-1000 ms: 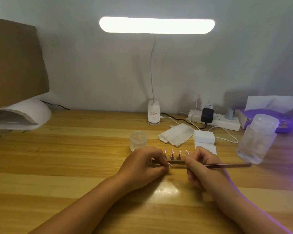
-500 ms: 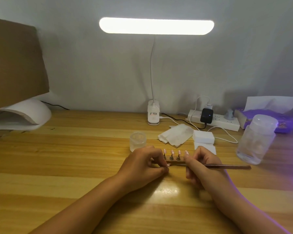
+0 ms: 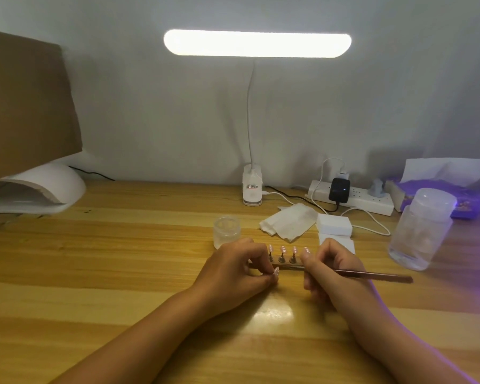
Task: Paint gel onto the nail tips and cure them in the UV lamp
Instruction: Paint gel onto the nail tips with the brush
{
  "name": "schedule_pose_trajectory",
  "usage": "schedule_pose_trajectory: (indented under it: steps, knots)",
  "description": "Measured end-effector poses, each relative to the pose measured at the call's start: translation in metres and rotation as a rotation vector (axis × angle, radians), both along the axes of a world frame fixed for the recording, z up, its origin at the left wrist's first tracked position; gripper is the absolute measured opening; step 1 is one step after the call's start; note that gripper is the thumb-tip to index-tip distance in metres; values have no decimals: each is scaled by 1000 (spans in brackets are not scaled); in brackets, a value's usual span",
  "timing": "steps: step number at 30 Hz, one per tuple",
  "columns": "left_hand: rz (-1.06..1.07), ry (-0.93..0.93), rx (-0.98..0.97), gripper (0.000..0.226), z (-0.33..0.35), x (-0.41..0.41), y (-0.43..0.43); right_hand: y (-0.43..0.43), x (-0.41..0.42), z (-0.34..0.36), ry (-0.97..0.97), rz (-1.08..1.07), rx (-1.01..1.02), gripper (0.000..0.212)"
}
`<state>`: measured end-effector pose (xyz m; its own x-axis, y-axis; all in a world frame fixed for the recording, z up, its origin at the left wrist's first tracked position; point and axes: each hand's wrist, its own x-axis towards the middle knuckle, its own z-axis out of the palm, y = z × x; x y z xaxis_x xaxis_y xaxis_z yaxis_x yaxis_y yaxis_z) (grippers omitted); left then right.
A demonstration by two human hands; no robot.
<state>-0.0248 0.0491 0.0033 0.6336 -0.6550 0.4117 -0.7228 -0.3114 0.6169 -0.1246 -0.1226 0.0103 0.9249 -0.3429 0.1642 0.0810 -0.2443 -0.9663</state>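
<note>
Plain pale grey wall (image 3: 150,120) across the back, no pics or marks. Wood table (image 3: 108,259) w/ light and darker plank stripes fills the lower half; glossy, w/ a glare patch nr centre. At 12 o'clock a lit white LED bar lamp (image 3: 257,43) on a thin bent neck, its base (image 3: 252,189) standing at the table's back edge. Brown cardboard sheet (image 3: 25,106) upright at 10 o'clock. White power strip (image 3: 355,199) w/ plugs at 2 o'clock, vs. the wall. Purple tint at 3–4 o'clock.
</note>
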Motion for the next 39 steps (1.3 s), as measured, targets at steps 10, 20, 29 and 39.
schedule_pose_trajectory:
  steps: [10, 20, 29, 39]
  knots:
    - [-1, 8, -3, 25, -1, 1, -1, 1, 1, -1, 42, 51, -69, 23]
    - [1, 14, -5, 24, -1, 1, 0, 3, 0, -1, 15, 60, -30, 24]
    - [-20, 33, -30, 12, -3, 3, 0, 0, 0, -1, -3, -21, -11, 25]
    - [-47, 6, -17, 10, -8, 7, -1, 2, 0, 0, 18, -10, -43, 26]
